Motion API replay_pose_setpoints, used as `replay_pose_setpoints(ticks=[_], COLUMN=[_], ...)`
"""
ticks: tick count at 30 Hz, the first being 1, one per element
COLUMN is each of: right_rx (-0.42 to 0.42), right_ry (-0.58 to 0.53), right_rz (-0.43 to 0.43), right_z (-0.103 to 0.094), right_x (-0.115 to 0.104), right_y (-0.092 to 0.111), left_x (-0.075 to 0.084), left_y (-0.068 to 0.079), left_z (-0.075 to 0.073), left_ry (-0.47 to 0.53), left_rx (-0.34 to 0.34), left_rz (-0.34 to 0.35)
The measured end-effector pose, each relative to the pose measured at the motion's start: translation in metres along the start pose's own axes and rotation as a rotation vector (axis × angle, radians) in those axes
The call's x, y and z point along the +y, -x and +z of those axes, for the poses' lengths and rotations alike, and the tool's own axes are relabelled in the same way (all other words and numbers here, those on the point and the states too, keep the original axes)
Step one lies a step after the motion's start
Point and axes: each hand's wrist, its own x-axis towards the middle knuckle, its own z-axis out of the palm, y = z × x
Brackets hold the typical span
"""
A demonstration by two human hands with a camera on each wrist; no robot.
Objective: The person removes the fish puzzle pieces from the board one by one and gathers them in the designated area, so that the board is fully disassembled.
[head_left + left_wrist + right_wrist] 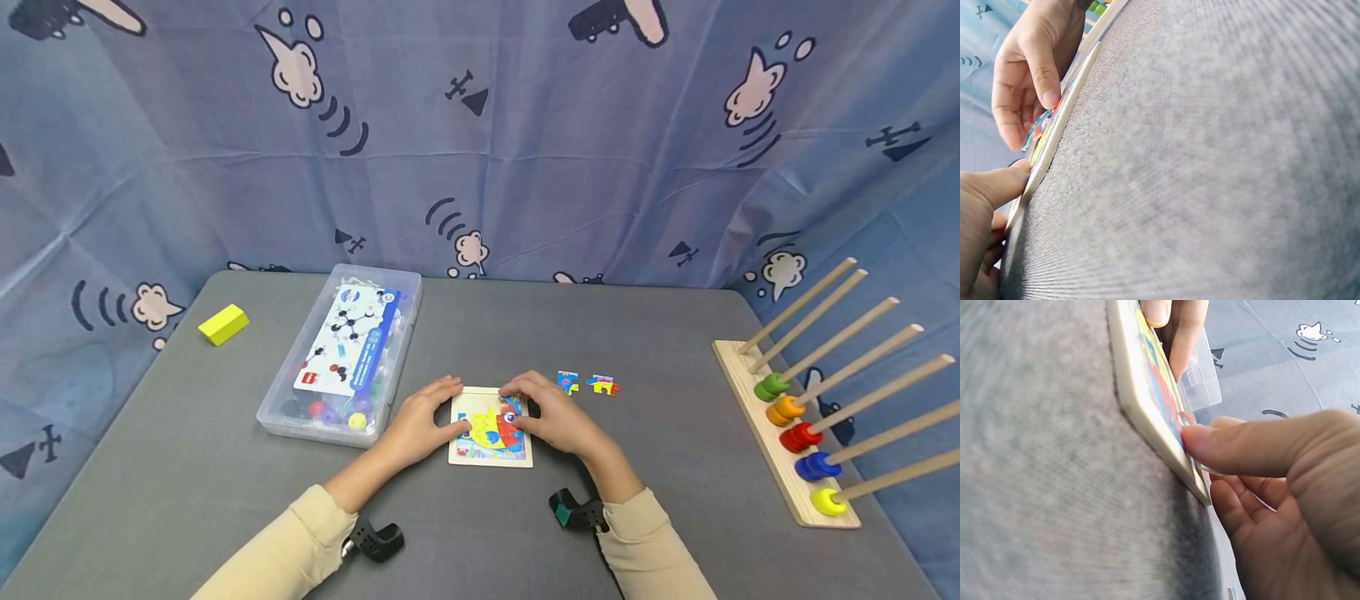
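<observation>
A square wooden jigsaw board [476, 401] lies on the table, its colourful fish picture partly filled and bare wood showing at the upper left. My left hand [422, 423] grips the board's left side, thumb over the top face and fingers along the edge. At the upper right of the board, my right hand [557, 415] pinches a red and blue puzzle piece [511, 414] showing an eye. In the left wrist view that puzzle piece [1038, 127] is tilted up from the board. Two loose puzzle pieces, one mostly blue [567, 382] and one yellow and pink [603, 384], lie beyond the right hand.
A clear plastic case [281, 412] of molecular model parts stands left of the board. Farther left is a yellow block [223, 324]. Along the right table edge, a wooden peg rack [757, 417] carries coloured rings on tall rods. A blue patterned curtain [525, 192] hangs behind.
</observation>
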Motion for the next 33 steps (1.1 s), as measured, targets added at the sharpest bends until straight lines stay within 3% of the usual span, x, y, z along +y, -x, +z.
replay_pose_setpoints(ticks=[21,33], right_rx=[0.056,0.16], right_ry=[-0.002,-0.01], right_rz=[0.016,0.091], right_z=[-0.002,-0.036], right_x=[0.003,0.019], right_y=[0.003,0.017], left_x=[0.0,-0.001], left_y=[0.001,0.001], left_z=[0.001,0.003], left_ry=[-0.001,0.0], left_rx=[0.008,0.022], left_rz=[0.002,0.006])
